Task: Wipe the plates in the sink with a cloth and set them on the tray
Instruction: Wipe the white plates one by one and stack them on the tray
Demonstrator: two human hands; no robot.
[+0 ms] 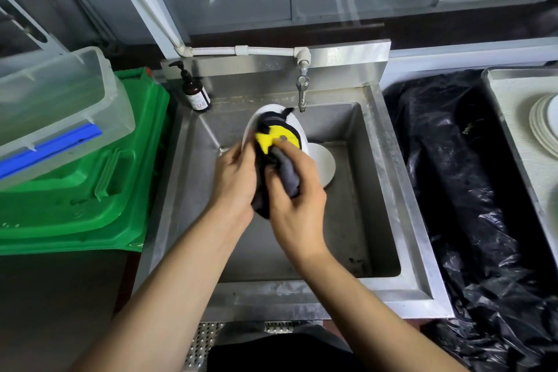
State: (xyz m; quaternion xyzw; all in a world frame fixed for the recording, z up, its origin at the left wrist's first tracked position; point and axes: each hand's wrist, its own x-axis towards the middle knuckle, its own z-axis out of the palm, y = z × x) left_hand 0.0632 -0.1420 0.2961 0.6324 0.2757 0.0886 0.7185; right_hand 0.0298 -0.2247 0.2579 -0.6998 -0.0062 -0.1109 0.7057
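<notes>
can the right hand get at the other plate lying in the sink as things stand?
Probably not yet. The right hand grips the cloth against the plate that the left hand holds, so it's occupied. The second plate lies just beyond it in the sink, nothing on top.

The cloth [273, 142] and both hands hide most of the held plate [265, 110]; the plate stack [543, 121] (on the tray [510, 106]) is cut by the right edge. The pump bottle [196, 93] label is unreadable.

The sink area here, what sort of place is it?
Probably a commercial kitchen's dishwashing corner: a deep steel sink, a metal tray holding stacked plates, and a bin lined with a black bag.
</notes>
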